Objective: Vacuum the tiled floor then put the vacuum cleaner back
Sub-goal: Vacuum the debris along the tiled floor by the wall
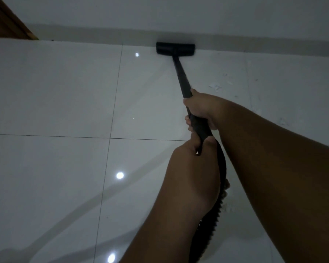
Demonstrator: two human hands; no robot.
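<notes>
A black vacuum wand runs from my hands forward to a flat black floor head, which rests on the glossy white tiled floor right against the wall's base. My right hand grips the wand further forward. My left hand is wrapped around the handle end closer to me. A black ribbed hose curves down from the handle between my forearms. The vacuum's body is out of view.
A white wall with a grey skirting strip borders the floor ahead. A brown wooden door frame stands at the far left corner. Small white scraps of debris lie on the tiles to the right of the wand.
</notes>
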